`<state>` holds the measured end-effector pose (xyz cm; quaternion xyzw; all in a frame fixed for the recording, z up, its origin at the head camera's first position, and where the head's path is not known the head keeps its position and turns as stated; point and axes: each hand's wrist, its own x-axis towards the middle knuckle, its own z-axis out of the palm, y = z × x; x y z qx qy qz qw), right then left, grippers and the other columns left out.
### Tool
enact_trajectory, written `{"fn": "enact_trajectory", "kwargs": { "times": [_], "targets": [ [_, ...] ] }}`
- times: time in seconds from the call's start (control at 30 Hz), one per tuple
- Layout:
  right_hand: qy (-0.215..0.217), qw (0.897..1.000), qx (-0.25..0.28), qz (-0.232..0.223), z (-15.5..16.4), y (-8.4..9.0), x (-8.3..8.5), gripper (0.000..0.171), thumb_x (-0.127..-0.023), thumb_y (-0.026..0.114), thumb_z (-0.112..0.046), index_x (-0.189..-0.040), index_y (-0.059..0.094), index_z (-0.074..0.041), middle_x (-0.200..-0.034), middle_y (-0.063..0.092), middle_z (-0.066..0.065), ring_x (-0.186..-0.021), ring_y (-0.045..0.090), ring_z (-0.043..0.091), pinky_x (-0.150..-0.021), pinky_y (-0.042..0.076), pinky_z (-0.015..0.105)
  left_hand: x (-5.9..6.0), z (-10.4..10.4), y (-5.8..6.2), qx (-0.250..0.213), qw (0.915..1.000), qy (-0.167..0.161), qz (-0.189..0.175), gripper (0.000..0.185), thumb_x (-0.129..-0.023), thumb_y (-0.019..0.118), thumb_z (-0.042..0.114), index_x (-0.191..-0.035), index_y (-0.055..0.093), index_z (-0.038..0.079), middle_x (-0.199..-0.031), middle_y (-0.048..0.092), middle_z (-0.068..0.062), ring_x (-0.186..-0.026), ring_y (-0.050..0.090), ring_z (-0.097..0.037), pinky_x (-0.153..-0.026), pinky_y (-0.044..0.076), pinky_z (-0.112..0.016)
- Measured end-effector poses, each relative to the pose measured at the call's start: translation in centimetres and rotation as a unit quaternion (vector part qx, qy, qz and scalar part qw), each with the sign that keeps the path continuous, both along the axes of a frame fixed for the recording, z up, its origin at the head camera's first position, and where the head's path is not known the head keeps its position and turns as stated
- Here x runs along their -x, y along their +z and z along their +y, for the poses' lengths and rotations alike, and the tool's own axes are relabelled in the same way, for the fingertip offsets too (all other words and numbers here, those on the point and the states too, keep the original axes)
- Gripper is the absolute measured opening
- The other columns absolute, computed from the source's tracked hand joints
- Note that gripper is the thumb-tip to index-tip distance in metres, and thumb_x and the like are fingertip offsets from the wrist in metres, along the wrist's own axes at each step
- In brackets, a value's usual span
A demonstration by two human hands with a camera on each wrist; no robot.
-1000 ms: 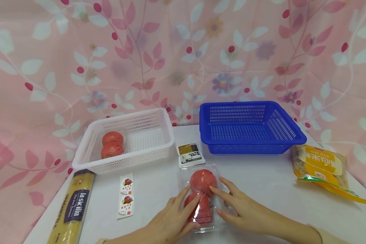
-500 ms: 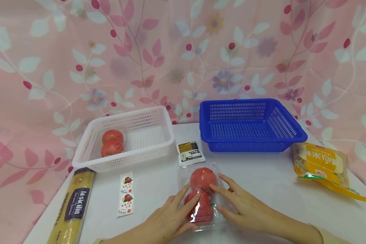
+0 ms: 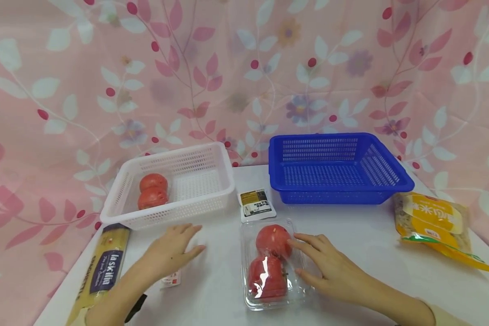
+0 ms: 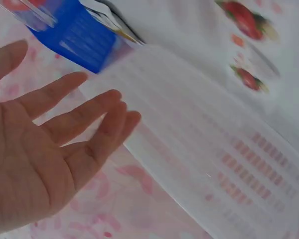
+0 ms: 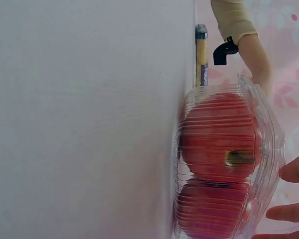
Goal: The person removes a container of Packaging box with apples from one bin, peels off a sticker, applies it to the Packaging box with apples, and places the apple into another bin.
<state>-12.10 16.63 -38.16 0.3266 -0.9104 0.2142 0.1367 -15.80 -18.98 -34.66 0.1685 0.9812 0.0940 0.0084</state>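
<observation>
A clear plastic clamshell box point(image 3: 269, 303) holding two red, tomato-like fruits point(image 3: 267, 276) lies on the table in front of me. My right hand point(image 3: 330, 269) touches the right side of the box, its fingers slightly bent but not curled round it. In the right wrist view, the lid edge point(image 5: 266, 149) shows close to the fingertips. My left hand point(image 3: 169, 249), fingers spread and loose, hovers over a strip of fruit stickers point(image 3: 171, 280) and hides most of it. In the left wrist view, the left palm holds nothing, and printed stickers point(image 4: 244, 20) appear beyond.
A white basket point(image 3: 187, 208) with a second box of red fruits point(image 3: 152, 190) stands back left. A blue basket point(image 3: 334, 197) is back right. A small packet point(image 3: 256, 206) lies between them. Spaghetti point(image 3: 110, 262) lies at left, a yellow grain bag point(image 3: 433, 222) at right.
My left hand has left the clamshell box and moved left, over the sticker strip. The right hand stays at the box's right side.
</observation>
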Motion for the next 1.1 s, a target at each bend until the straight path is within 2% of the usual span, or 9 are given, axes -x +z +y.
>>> {"fn": "enact_trajectory", "kwargs": {
  "times": [0.1, 0.2, 0.37, 0.5, 0.57, 0.67, 0.83, 1.1],
  "targets": [
    [0.003, 1.000, 0.021, 0.019, -0.1, -0.2, 0.2, 0.056, -0.078, 0.069, -0.025, -0.130, 0.050, -0.014, -0.129, 0.047, 0.005, -0.114, 0.039, 0.017, -0.084, 0.047, 0.044, 1.4, -2.9, 0.0, 0.021, 0.9992, 0.023, -0.026, 0.057, -0.084, 0.063, 0.038, -0.127, 0.052, 0.002, -0.125, 0.051, -0.022, -0.116, 0.044, -0.043, -0.086, 0.040, -0.059],
    [0.008, 0.999, 0.036, 0.031, -0.2, -0.3, 0.3, 0.056, -0.077, 0.069, -0.021, -0.130, 0.050, -0.015, -0.131, 0.045, 0.006, -0.116, 0.035, 0.019, -0.085, 0.045, 0.047, 2.5, -5.0, -0.6, 0.020, 0.9979, 0.038, -0.048, 0.061, -0.081, 0.067, 0.036, -0.126, 0.051, -0.002, -0.123, 0.052, -0.025, -0.113, 0.046, -0.044, -0.085, 0.041, -0.059],
    [0.029, 0.996, 0.060, 0.056, -0.3, -0.5, 0.5, 0.055, -0.077, 0.068, -0.017, -0.129, 0.051, -0.016, -0.134, 0.042, 0.006, -0.118, 0.034, 0.021, -0.085, 0.042, 0.048, 3.3, -7.1, -1.9, 0.001, 0.9990, 0.026, -0.037, 0.072, -0.076, 0.073, 0.032, -0.132, 0.044, -0.003, -0.132, 0.043, -0.026, -0.117, 0.041, -0.045, -0.089, 0.036, -0.061],
    [0.049, 0.994, 0.071, 0.068, -0.5, -0.4, 0.6, 0.054, -0.078, 0.067, -0.017, -0.129, 0.051, -0.016, -0.136, 0.040, 0.003, -0.119, 0.033, 0.021, -0.086, 0.041, 0.046, 3.5, -8.1, -2.8, -0.042, 0.9985, 0.015, -0.033, 0.087, -0.073, 0.077, 0.028, -0.141, 0.029, 0.000, -0.142, 0.027, -0.025, -0.125, 0.029, -0.046, -0.094, 0.028, -0.063],
    [0.060, 0.993, 0.076, 0.067, -0.5, -0.4, 0.6, 0.050, -0.080, 0.065, -0.018, -0.129, 0.051, -0.016, -0.137, 0.039, 0.003, -0.119, 0.032, 0.022, -0.089, 0.040, 0.041, 3.6, -8.5, -3.3, -0.054, 0.9972, 0.022, -0.046, 0.094, -0.071, 0.078, 0.030, -0.143, 0.024, 0.001, -0.144, 0.022, -0.025, -0.127, 0.025, -0.047, -0.095, 0.026, -0.064],
    [0.080, 0.990, 0.088, 0.072, -0.6, -0.4, 0.6, 0.044, -0.085, 0.061, -0.021, -0.127, 0.052, -0.015, -0.136, 0.039, 0.005, -0.119, 0.032, 0.023, -0.095, 0.035, 0.033, 3.6, -9.0, -4.0, -0.053, 0.9949, 0.039, -0.077, 0.102, -0.069, 0.078, 0.036, -0.143, 0.019, -0.003, -0.144, 0.017, -0.029, -0.127, 0.022, -0.050, -0.095, 0.024, -0.065],
    [0.105, 0.985, 0.107, 0.084, -0.7, -0.3, 0.5, 0.035, -0.092, 0.052, -0.027, -0.124, 0.055, -0.014, -0.133, 0.042, 0.007, -0.119, 0.032, 0.024, -0.101, 0.025, 0.024, 3.3, -9.1, -5.0, -0.030, 0.9908, 0.055, -0.120, 0.108, -0.069, 0.075, 0.047, -0.140, 0.017, -0.011, -0.142, 0.018, -0.034, -0.125, 0.017, -0.056, -0.094, 0.022, -0.067],
    [0.144, 0.976, 0.119, 0.108, -1.1, 0.0, 0.6, 0.034, -0.095, 0.045, -0.030, -0.121, 0.056, -0.011, -0.130, 0.045, 0.011, -0.118, 0.034, 0.025, -0.103, 0.022, 0.020, 3.7, -9.0, -5.5, -0.051, 0.9941, 0.007, -0.095, 0.098, -0.068, 0.078, 0.035, -0.138, 0.027, -0.008, -0.141, 0.026, -0.030, -0.127, 0.020, -0.050, -0.098, 0.021, -0.063]
  ]
}}
